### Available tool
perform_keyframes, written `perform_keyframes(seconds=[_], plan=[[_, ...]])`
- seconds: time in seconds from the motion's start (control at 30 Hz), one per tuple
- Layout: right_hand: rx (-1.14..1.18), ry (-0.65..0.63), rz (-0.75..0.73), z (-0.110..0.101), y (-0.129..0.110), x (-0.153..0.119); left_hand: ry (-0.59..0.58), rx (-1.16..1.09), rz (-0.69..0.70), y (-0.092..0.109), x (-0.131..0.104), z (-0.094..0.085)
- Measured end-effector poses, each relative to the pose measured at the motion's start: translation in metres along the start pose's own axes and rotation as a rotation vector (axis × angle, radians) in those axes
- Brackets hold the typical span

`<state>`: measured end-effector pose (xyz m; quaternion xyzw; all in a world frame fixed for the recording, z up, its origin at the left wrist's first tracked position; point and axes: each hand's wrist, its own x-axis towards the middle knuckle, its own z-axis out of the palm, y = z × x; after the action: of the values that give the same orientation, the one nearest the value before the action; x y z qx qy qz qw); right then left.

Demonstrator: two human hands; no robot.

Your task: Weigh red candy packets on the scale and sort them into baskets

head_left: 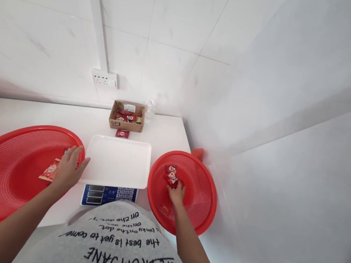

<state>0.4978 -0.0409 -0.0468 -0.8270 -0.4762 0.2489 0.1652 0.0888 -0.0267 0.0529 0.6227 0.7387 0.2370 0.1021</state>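
My left hand [69,169] is over the right side of the large red mesh basket [21,170], thumb apart and fingers stretched. Beside and partly under it lies a red and white snack packet [50,170], with another dark packet edge showing behind the fingers. Inside the smaller red mesh basket [197,196], my right hand [177,192] has its fingers curled on a small red packet [172,182]. Another red packet [170,169] lies just behind it. One more red packet [164,210] rests lower in that basket, left of my wrist.
Between the baskets, a white tray [118,162] sits on a scale with a blue keypad panel [109,195]. Behind it stand a cardboard box [126,125] of red packets and a lone red packet [122,133]. Clear plastic [151,107] lies by the wall.
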Motion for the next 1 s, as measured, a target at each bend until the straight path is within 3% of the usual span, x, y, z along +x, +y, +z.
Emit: perform_keyframes(seconds=[0.1,0.2,0.47,0.63,0.77,1.0], plan=[[-0.021,-0.009,0.053,0.010,-0.019,0.009,-0.029,0.000,0.063,0.007,-0.009,0.010],[-0.071,-0.052,0.007,0.012,-0.031,0.015,-0.062,0.020,0.087,0.011,-0.021,0.019],[-0.109,-0.107,-0.147,0.010,-0.035,0.019,-0.105,0.020,0.180,0.022,-0.045,0.039],[-0.036,-0.095,-0.235,0.000,-0.026,0.011,-0.148,0.001,0.215,0.036,-0.049,0.046],[0.060,-0.042,-0.223,-0.010,-0.023,0.007,-0.191,-0.030,0.239,0.048,-0.050,0.049],[0.224,0.063,-0.251,-0.040,-0.049,-0.009,-0.370,-0.192,0.283,0.078,-0.047,0.041]])
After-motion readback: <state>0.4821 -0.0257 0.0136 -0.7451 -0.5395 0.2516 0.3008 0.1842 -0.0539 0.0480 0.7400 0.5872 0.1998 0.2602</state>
